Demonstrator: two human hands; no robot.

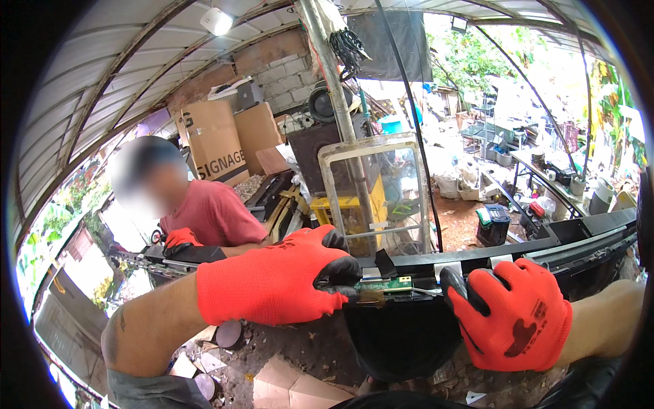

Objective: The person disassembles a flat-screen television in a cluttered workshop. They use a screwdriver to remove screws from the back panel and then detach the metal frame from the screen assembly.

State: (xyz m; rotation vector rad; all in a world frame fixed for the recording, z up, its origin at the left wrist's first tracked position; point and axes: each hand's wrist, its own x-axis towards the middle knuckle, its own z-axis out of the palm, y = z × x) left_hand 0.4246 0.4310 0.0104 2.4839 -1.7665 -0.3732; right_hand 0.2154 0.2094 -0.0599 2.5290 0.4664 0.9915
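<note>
My left hand [279, 279], in a red work glove with black fingertips, is closed at the left end of a narrow green circuit board [392, 284]. What its curled fingers hold is hidden. The board lies along the edge of a long black flat-panel frame [470, 258] stretching across in front of me. My right hand [514, 317], gloved alike, is closed at the board's right side. A thin metal rod-like tool [425, 292] sticks out from its thumb side toward the board; its handle is hidden. Pale flat strips [501, 261] cross the frame's edge.
A co-worker in a red shirt [214, 215] has a gloved hand [180, 240] at the frame's left end. Beyond stand a clear-windowed frame [375, 184], a yellow crate [351, 211] and a metal pole [340, 102]. Cardboard [296, 385] and scraps litter the ground.
</note>
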